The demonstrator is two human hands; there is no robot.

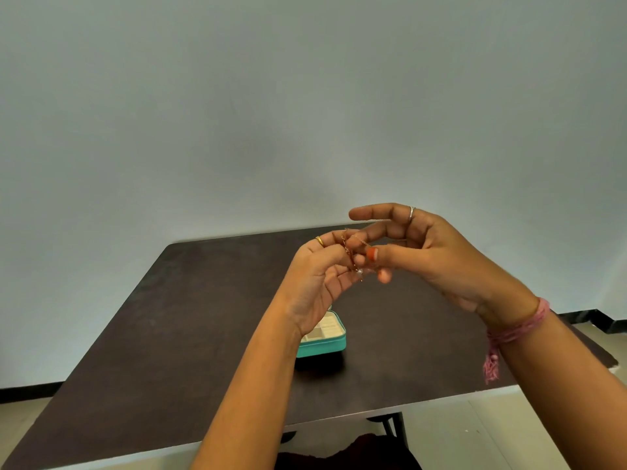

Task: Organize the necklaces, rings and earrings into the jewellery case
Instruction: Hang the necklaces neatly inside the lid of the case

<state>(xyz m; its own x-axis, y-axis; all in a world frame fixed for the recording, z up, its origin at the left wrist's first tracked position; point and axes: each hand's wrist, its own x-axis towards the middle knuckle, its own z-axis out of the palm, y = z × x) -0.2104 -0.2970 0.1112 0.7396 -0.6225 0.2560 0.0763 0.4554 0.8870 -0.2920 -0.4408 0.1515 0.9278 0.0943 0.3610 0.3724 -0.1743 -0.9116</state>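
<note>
Both hands are being held up above a dark brown worktop (176, 317), meeting at about the middle of the view. The left hand (317, 283) is turned palm up, w/ its fingers curling round a thin gold-coloured necklace chain (346, 247). A gold ring (319, 240) is sitting on one finger of that hand. The chain is looping over the fingertips and hanging down between the two hands, w/ a small pale bead (359, 273) dangling at the low end.

The right hand (437, 252) is coming in from the right, thumb and a finger pinching the same chain near the left fingertips. Its other fingers are spreading loosely above, one wearing a silver ring (411, 213). A thumbnail painted orange-red (372, 254) is showing at the pinch. A pink thread bracelet (519, 329) is wrapping the right wrist, tassel hanging down.

Below the hands, partly hidden behind the left forearm, a teal jewellery case (330, 344) is lying open on the worktop, approx. centre, showing cream compartments inside. Can't tell what, if anything, is in them. The necklace is well above the case, not touching it.

A pale grey wall (305, 96) is filling the upper part of the view.
</note>
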